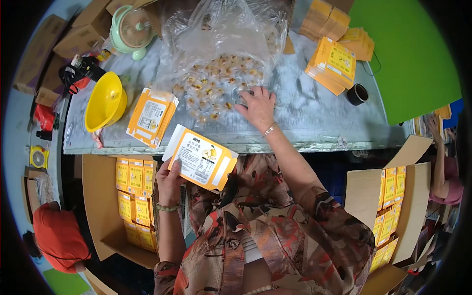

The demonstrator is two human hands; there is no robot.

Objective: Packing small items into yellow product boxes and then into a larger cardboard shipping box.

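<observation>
My left hand [169, 179] grips a flattened orange-and-white carton [201, 156] by its left edge, in front of the table. My right hand [259, 108] lies palm down on the table with its fingers stretched forward and apart. Its fingertips are at the right edge of a heap of small clear-wrapped pieces [206, 91], yellowish brown inside. This heap spills from a large clear plastic bag [226, 37] in an opened box. Left of the heap lies a stack of the same flat cartons [152, 118].
A yellow bowl [105, 102] and a green fan [130, 32] stand at left. More carton stacks [332, 64] and a dark cup [357, 94] are at right. Open boxes holding filled yellow cartons [135, 194] flank me. A person in orange [59, 236] is at lower left, another person's arm [437, 157] far right.
</observation>
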